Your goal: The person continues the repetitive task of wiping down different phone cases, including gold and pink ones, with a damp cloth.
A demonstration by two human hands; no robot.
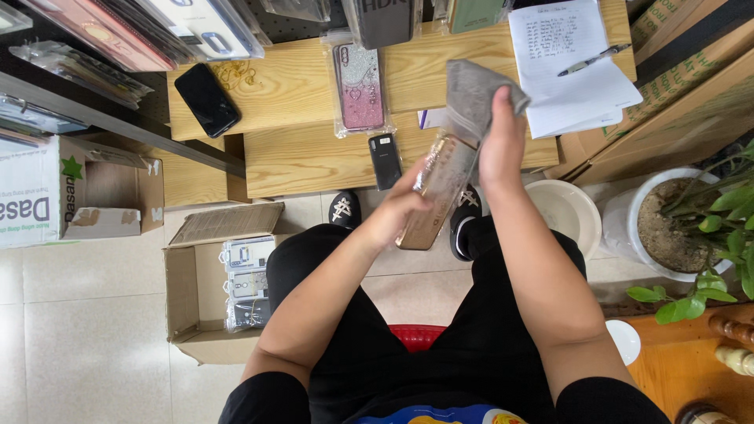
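Note:
My left hand (pixel 397 210) grips a gold phone case in a clear plastic sleeve (pixel 437 196), tilted in front of me. My right hand (pixel 500 141) holds a grey cloth (pixel 471 98) against the upper end of that sleeve. Both hands hover above my lap and my black shoes, just in front of a low wooden bench (pixel 306 157).
The bench carries a pink glitter case in plastic (pixel 360 86), a black phone (pixel 206 99), a small black phone (pixel 385 161), and paper with a pen (pixel 567 67). An open cardboard box of cases (pixel 224 283) sits left; a white bowl (pixel 567 212) and potted plant (pixel 675 228) sit right.

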